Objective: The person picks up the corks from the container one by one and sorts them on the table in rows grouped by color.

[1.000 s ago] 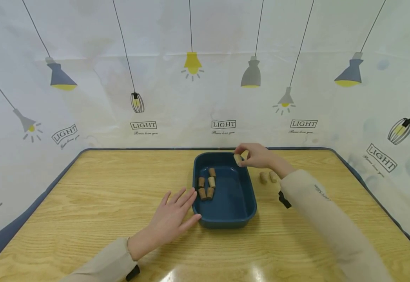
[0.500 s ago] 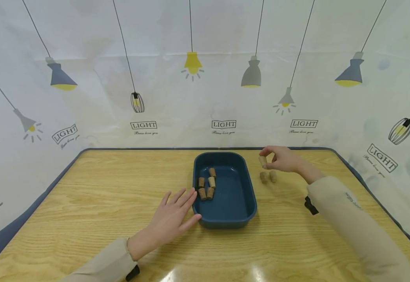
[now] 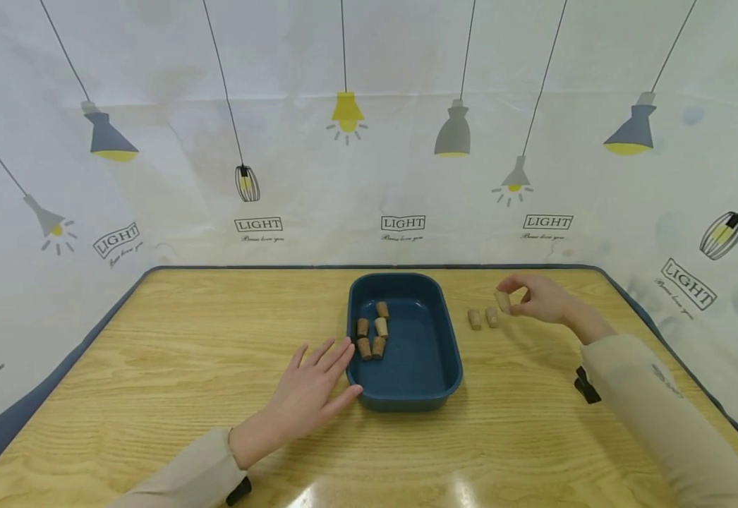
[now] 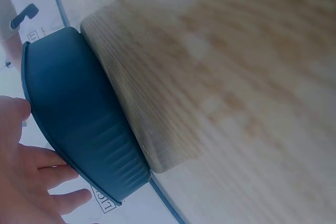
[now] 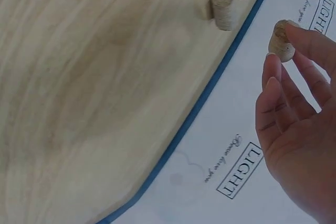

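Between thumb and fingers my right hand (image 3: 539, 299) pinches a pale cork (image 3: 502, 302), right of two other corks, a browner one (image 3: 474, 319) and a lighter one (image 3: 492, 317), on the table. In the right wrist view the held cork (image 5: 282, 41) sits at the fingertips. My left hand (image 3: 305, 392) lies with fingers spread against the left rim of a dark blue rectangular tub (image 3: 427, 367). Several corks, among them a light one (image 3: 381, 327), rest along the tub's left side. The left wrist view shows the tub's outer wall (image 4: 84, 108) beside my fingers.
The wooden table (image 3: 204, 339) has a dark blue edge (image 3: 248, 267) along the back. Behind it stands a white backdrop (image 3: 318, 183) printed with lamps. A beige sleeve covers each forearm.
My right hand has moved right with the pale cork, from above the tub's back right corner to beyond the two corks on the table. My left hand and the tub stay put.
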{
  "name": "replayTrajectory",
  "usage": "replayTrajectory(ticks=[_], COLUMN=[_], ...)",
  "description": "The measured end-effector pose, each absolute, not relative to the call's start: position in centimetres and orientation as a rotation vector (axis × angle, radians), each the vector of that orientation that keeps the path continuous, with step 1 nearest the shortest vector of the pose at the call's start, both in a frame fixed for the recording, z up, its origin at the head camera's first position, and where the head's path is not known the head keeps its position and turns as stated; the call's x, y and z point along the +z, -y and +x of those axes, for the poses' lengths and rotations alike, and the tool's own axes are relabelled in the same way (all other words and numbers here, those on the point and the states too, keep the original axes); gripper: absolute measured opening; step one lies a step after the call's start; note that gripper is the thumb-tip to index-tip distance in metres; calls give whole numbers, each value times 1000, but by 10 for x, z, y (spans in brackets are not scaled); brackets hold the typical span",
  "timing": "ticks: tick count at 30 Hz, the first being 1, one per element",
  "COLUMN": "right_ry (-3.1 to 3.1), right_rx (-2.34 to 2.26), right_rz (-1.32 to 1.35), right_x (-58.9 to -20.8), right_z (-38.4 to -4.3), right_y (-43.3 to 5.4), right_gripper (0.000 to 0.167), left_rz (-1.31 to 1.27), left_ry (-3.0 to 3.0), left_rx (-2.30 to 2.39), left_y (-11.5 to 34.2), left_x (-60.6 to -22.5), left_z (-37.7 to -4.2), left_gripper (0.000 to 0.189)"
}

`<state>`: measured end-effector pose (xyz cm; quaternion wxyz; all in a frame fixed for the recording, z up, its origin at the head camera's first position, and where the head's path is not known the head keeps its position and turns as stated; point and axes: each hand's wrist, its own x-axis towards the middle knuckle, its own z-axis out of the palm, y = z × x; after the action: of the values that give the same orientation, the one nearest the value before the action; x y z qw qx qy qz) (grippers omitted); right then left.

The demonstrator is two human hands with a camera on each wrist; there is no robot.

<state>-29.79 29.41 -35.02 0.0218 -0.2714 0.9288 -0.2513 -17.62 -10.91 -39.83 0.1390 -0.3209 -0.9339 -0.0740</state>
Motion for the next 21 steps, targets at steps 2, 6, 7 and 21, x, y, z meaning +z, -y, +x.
replayTrajectory(ticks=[2,6,7,21], right_ry=[-2881,-2891,-2894,-2905], right_rx=[-776,-786,-794,-854], right_rz=[-823,-780,-770,-662], right_x=[-356,-370,-374,-396], right_z=[-298,-300,-300,-299], right_y=[-298,-305,-306,-315], right_gripper=[37,38,38,37], left_rz=[-929,-933,-934,-931], left_ry=[2697,2693,2693,2694], left_rx=[-208,-213,-214,-210], left_y=[109,110,110,110], left_x=[-398,-398,-398,-398], left_z=[-176,-176,-176,-176], left_gripper=[61,61,61,62])
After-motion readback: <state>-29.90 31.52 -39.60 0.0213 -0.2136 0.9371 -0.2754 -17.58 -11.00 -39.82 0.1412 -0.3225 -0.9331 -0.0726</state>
